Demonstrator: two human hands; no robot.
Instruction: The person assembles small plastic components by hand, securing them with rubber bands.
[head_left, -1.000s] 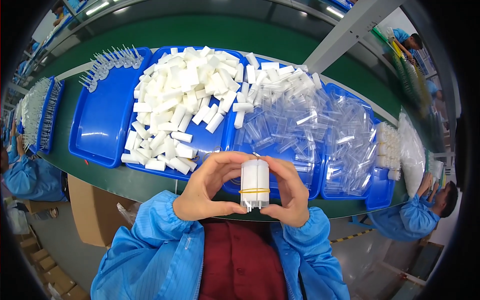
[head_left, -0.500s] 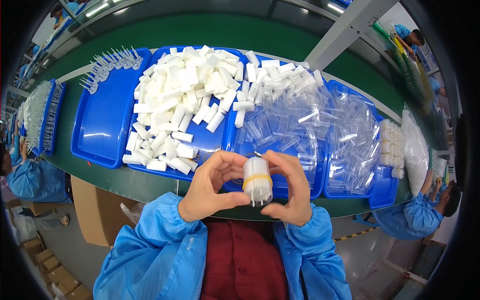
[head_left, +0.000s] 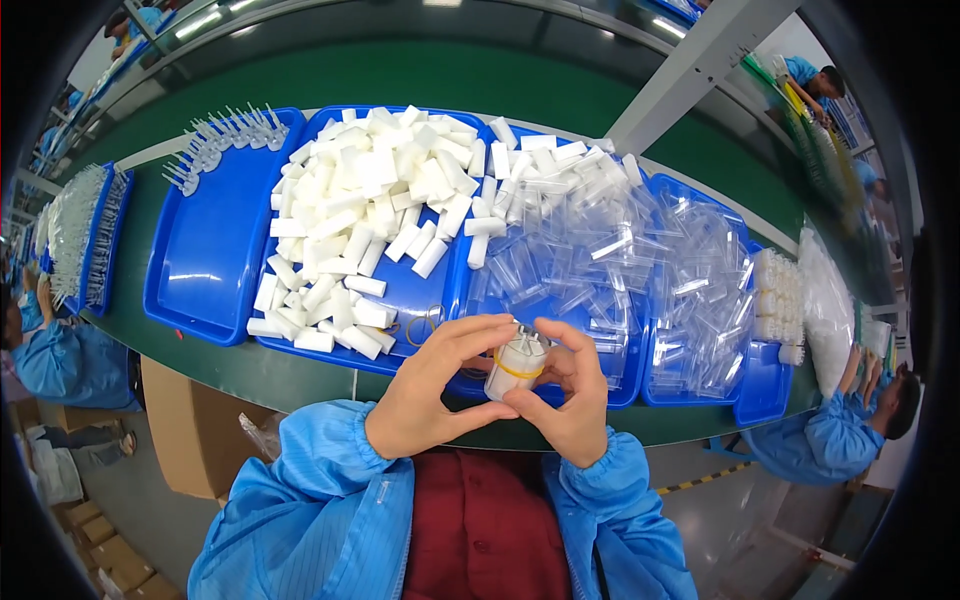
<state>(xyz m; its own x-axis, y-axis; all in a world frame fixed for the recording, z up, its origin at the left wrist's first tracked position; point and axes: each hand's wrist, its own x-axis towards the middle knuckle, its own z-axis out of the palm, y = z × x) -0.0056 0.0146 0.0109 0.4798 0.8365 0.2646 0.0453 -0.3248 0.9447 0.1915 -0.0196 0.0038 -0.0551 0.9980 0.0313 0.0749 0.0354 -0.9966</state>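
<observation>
Between my hands is a small bundle of white and clear parts (head_left: 510,385), with a yellow rubber band (head_left: 518,371) around its middle. Its clear end, where thin prongs show, points up and away from me. My left hand (head_left: 425,390) grips it from the left, thumb low and fingers near the top. From the right, my right hand (head_left: 575,400) closes on it with the thumb at its lower end. Just beyond lie a blue tray (head_left: 425,290) of short white blocks (head_left: 375,170) and another blue tray (head_left: 480,300) of clear plastic pieces (head_left: 560,250).
At the left, a blue tray (head_left: 205,250) has a row of clear stemmed pieces (head_left: 225,135) along its far edge. More clear pieces (head_left: 700,290) fill a tray at right, near white bundles (head_left: 778,295) and a plastic bag (head_left: 828,290). A metal post (head_left: 690,80) rises beyond; people sit both sides.
The bundle has been turned over in my hands: its pronged end faced down toward me and now points up. My fingers have shifted around it, and both hands still hold it.
</observation>
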